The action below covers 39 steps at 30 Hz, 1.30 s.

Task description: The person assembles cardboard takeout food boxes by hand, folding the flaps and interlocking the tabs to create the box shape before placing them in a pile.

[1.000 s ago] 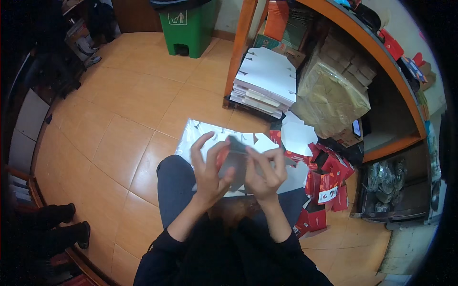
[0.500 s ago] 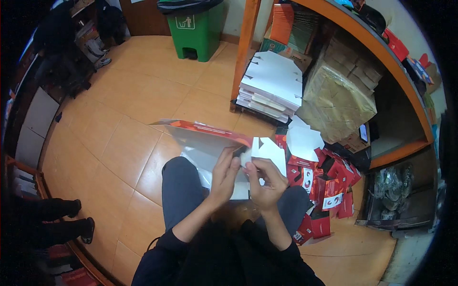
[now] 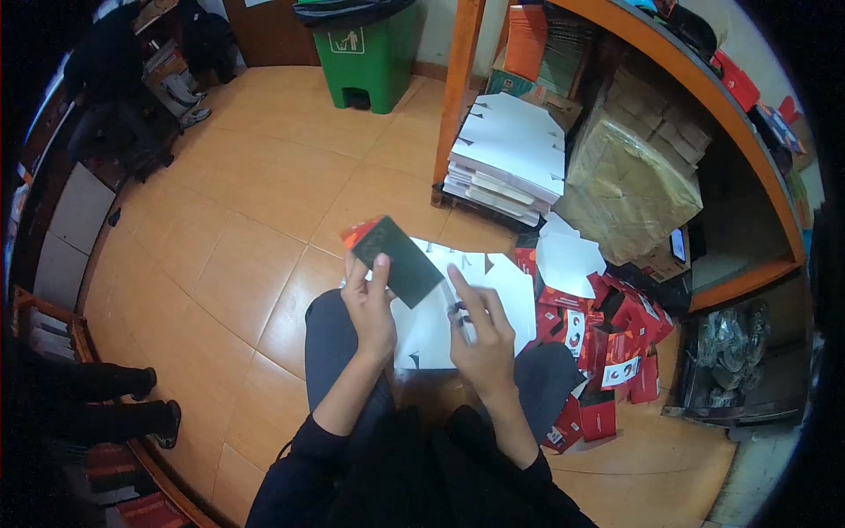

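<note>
My left hand (image 3: 371,304) holds a small folded box (image 3: 400,258) with a dark face and a red edge, lifted above my lap. My right hand (image 3: 480,330) rests just right of it, fingers stretched over a white flat card sheet (image 3: 493,290) that lies across my knees. A small dark object seems pinched near its thumb, too small to tell. I sit with dark trousers and dark sleeves.
A heap of red folded boxes (image 3: 607,343) lies at my right. A stack of white flat sheets (image 3: 506,158) and a wrapped brown bundle (image 3: 625,189) sit under an orange shelf frame (image 3: 458,79). A green bin (image 3: 365,53) stands far ahead. Another person's feet (image 3: 145,400) are at left.
A second ago both hands were raised together around the reddish piece. Now they are apart and lower, the left holding the box turned dark face up, the right on the white sheet.
</note>
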Available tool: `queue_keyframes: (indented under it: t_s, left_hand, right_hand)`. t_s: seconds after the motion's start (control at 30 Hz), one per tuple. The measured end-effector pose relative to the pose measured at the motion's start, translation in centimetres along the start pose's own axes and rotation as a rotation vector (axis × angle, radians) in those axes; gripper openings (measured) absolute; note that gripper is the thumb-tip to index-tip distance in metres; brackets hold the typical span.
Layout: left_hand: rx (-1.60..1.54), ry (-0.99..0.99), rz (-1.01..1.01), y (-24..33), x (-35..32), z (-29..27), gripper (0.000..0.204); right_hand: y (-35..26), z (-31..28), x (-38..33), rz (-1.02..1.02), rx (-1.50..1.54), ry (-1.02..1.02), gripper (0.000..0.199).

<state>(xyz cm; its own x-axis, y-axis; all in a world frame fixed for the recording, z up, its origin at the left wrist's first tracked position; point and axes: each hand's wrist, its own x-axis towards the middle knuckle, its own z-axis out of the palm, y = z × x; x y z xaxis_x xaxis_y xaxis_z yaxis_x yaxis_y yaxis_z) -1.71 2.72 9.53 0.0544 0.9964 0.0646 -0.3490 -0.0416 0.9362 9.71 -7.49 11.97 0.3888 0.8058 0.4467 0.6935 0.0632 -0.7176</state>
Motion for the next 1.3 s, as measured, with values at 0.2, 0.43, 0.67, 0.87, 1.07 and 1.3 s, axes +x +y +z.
queue_keyframes:
  t_s: [0.2,0.43,0.67,0.87,1.07,1.3]
  left_hand:
    - [-0.021,-0.015,0.032,-3.5,-4.6,1.4,0.027]
    - [0.123,-0.073,0.126,-3.3,-3.1,0.6,0.020]
    - [-0.105,-0.223,0.115,-2.9,-5.4,2.0,0.030]
    - [0.129,-0.388,0.023,-5.8,-5.1,-0.5,0.035]
    - [0.852,-0.744,0.737,-6.4,-3.5,-2.3,0.048]
    - [-0.693,-0.319,-0.545,2.0,-2.8,-0.8,0.046]
  right_hand:
    - [-1.0,0.8,0.7,-0.173,-0.014,0.204,0.029]
    - [-0.1,-1.0,0.6,-0.259,-0.028,-0.067,0.024]
    - [-1.8,0.1,0.5,-0.098,0.153,0.215,0.019]
    - [-4.3,-2.2,2.3,-0.268,-0.112,0.024,0.050]
    - [-2.9,-2.6,2.8,-0.109,0.040,0.192,0.053]
    - [-0.5,-1.9,1.1,-0.130,0.240,0.071,0.016]
